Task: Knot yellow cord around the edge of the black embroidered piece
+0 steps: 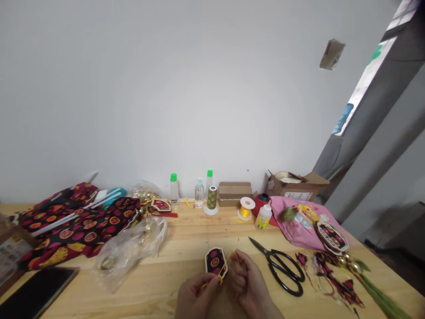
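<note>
A small fabric ornament, dark with round red motifs and a cream edge, lies just beyond my hands. My left hand is closed, its thumb and finger pinching yellow cord at the ornament's lower edge. Close on the other side, my right hand is closed with its fingers curled, gripping a stretch of the same cord near the fingertips. The cord runs between both hands over the ornament's right side. Black-handled scissors lie to the right of my right hand, blades pointing away.
Patterned cloth, a plastic bag and a phone lie left. Along the back stand bottles, a green thread spool, a yellow cord spool and a glue bottle. Fabric scraps and a pink bag are right.
</note>
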A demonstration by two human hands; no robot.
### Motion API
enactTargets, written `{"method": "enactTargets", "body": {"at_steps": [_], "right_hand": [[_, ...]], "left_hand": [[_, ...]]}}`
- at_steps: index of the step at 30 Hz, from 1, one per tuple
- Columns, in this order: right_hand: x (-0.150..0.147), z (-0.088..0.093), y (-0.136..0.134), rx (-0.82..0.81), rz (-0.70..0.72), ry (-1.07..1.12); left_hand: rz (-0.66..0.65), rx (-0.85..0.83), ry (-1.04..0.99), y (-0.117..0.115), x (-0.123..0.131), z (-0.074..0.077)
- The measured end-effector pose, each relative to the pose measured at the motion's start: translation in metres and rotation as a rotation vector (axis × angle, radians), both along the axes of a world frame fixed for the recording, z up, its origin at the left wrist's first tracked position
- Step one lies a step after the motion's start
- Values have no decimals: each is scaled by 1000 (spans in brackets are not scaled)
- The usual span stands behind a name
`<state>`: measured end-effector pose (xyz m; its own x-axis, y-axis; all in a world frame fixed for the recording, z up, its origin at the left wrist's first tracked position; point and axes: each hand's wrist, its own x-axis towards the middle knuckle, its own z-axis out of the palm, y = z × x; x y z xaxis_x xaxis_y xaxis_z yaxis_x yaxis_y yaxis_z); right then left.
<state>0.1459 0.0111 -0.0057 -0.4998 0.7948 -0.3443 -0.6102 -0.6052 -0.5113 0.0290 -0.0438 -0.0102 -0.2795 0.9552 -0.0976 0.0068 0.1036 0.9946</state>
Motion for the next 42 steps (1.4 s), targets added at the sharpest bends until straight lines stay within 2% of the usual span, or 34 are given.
{"method": "enactTargets", "body": {"at_steps": [3, 6, 9, 11, 13, 16, 19, 23, 27, 32, 37, 40, 42], "right_hand": [[1, 2, -12, 73, 73, -101], [-3, 1, -24, 338, 150, -361], [-9, -4, -32, 717, 102, -714], [-11, -5, -33, 923, 66, -937], [-11, -5, -33, 1056, 68, -1127], [-8, -1, -33, 1222, 75, -1380], [-5, 2, -33, 1348, 58, -1507], [-3, -4, -33, 1428, -61, -1516], [-3, -6, -34, 1442, -150, -1487], [-3, 3, -36, 1416, -98, -1478], [-4, 4, -33, 1456, -127, -1483], [-4, 4, -32, 1437, -129, -1518], [-3, 5, -31, 1368, -137, -1547]], "left_hand": [[-16, 4, -30, -1, 0, 3], [-84, 4, -110, 0, -3, 5], [-155, -17, -170, 1, -10, 3], [-134, -28, -163, 1, -15, 1], [-128, -36, -163, 1, -17, -1], [-240, -59, -199, 2, -18, -2], [-270, -91, -214, 5, -19, -2], [-281, -129, -173, 7, -23, 0], [-272, -148, -137, 5, -23, 6], [-231, -112, -55, 2, -19, 16], [-96, -47, 114, 5, -19, 15], [-80, -10, 165, 8, -19, 17], [-100, 10, 190, 10, -18, 20]]}}
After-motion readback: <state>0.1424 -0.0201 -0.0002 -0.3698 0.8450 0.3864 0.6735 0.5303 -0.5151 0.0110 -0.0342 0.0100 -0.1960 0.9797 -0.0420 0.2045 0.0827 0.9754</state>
